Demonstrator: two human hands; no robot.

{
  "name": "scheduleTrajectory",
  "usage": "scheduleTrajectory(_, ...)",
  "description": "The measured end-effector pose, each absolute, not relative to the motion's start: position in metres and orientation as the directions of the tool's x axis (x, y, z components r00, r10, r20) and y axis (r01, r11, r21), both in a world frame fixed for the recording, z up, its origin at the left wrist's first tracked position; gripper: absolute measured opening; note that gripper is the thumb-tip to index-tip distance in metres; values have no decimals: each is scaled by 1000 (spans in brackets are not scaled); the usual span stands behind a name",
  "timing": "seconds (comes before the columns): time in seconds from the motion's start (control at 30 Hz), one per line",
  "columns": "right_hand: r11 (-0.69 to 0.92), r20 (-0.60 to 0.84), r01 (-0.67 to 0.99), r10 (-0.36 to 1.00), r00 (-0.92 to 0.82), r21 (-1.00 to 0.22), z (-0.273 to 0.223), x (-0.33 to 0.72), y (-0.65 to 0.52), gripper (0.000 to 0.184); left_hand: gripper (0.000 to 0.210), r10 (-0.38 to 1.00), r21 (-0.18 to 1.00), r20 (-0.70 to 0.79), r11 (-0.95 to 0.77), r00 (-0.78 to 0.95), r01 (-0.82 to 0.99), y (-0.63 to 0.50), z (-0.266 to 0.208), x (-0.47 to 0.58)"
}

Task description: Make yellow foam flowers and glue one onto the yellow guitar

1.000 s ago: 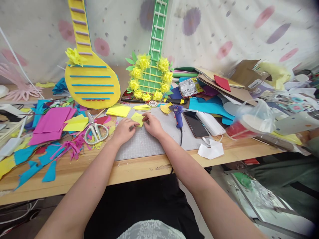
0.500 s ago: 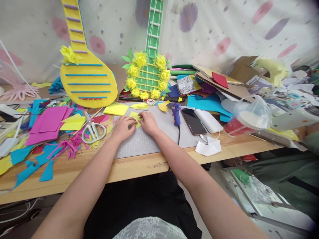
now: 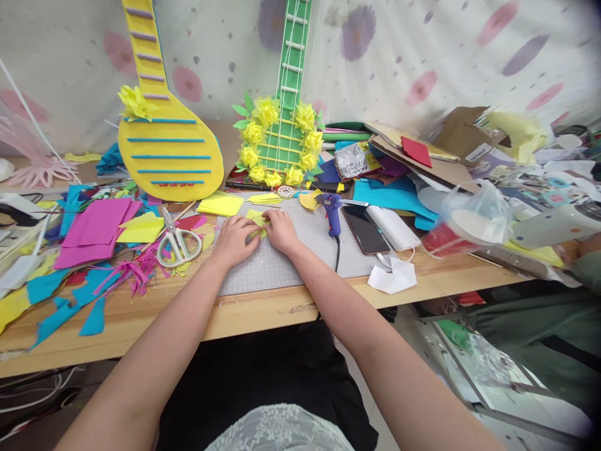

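Note:
A small piece of yellow paper (image 3: 256, 216) lies on the grey cutting mat (image 3: 307, 254), mostly covered by my fingers. My left hand (image 3: 235, 239) has its bent fingers on the paper's left side, thumb pointing toward the other hand. From the right, my right hand (image 3: 280, 232) pinches the same paper, its fingertips close to the left thumb. Just behind are a stack of yellow paper (image 3: 220, 203) and more yellow pieces (image 3: 263, 198). White-handled scissors (image 3: 177, 243) rest left of the mat. To the right lies a blue glue gun (image 3: 333, 216).
A yellow paper instrument (image 3: 171, 150) and a green one with yellow flowers (image 3: 286, 141) lean at the back. Magenta sheets (image 3: 96, 232) and scraps cover the left. Rightward are a phone (image 3: 366, 230), a white power bank (image 3: 393, 228) and a bagged cup (image 3: 462, 232). Another person's sleeve (image 3: 589, 269) shows far right.
The view has shifted slightly, moving the things on the left a little rightward. My fingers have shifted slightly on the yellow paper, and less of it shows between my hands.

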State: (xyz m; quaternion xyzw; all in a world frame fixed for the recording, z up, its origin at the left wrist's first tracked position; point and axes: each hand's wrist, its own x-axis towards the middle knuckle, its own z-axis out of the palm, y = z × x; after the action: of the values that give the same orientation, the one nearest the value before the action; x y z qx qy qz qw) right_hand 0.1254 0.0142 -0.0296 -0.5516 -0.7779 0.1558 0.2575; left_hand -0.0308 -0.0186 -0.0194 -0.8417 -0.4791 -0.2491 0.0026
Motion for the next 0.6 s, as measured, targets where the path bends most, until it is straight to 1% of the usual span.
scheduleTrajectory(0.1,346,226,774,938,-264,-531,-29,126,14,28,28,783,213,426,-574,453,791,-22,-18,-31)
scheduleTrajectory(0.33,338,216,779,941,-261,-528,-30,126,14,28,33,736,232,390,-660,553,715,-23,-16,-32)
scheduleTrajectory(0.6,337,226,770,941,-253,-541,-30,127,16,28,36,738,210,346,-663,579,719,-25,-14,-31)
